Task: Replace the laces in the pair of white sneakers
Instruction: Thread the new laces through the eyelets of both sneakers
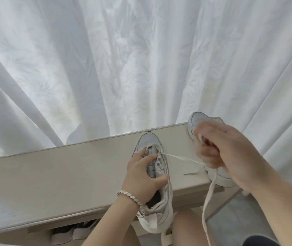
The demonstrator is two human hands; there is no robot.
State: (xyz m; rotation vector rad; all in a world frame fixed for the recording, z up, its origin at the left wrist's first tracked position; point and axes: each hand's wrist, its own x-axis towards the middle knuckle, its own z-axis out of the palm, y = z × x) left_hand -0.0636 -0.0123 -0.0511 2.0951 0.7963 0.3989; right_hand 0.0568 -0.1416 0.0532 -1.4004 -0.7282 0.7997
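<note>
A white sneaker [156,206] lies toe-away on the pale wooden bench top [62,174], its heel hanging over the near edge. My left hand [141,176], with a beaded bracelet on its wrist, grips the sneaker's tongue and upper. My right hand [219,148] is raised to the right and pinches a white lace [182,158] that runs taut from the sneaker's eyelets. The lace's long free end [208,201] dangles from that hand below the bench edge. The second white sneaker [197,121] stands behind my right hand, largely hidden by it.
A white patterned curtain [124,68] hangs right behind the bench. Under the bench top, a lower shelf holds dark and light shoes [70,231]. My bare knees [187,228] are beneath the bench's front edge. Grey floor [233,215] shows at right.
</note>
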